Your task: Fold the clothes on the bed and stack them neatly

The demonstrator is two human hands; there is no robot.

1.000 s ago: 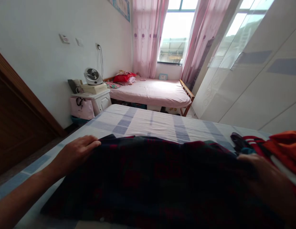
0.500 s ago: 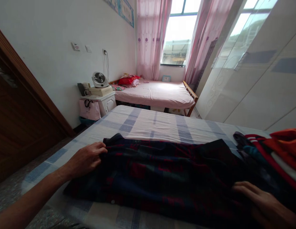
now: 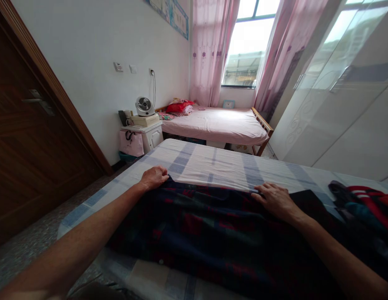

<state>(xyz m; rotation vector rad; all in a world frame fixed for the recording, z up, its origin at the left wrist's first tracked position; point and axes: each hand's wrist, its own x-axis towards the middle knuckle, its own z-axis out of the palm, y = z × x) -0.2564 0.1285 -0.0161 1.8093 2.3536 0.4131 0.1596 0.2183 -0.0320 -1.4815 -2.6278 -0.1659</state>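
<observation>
A dark plaid shirt [image 3: 194, 227] with red and blue patches lies spread on the bed in front of me. A pale button shows near its lower edge. My left hand [image 3: 154, 177] is closed on the shirt's far left corner. Over the far edge, right of the middle, my right hand [image 3: 273, 199] touches the cloth with its thumb and fingers apart. Black cloth [image 3: 306, 204] lies just beyond my right wrist, and I cannot tell whether it belongs to the shirt.
The shirt lies on a blue-and-white checked bedsheet [image 3: 209, 162]. Several clothes [image 3: 366, 204] are heaped at the right. A second bed [image 3: 225, 123] stands beyond, with a fan [image 3: 144, 106] on a cabinet to its left. White wardrobe doors [image 3: 344, 112] line the right side.
My right hand has moved from the shirt's near right part to its far edge, towards the middle. The left hand stays on the far left corner. The view has swung slightly left.
</observation>
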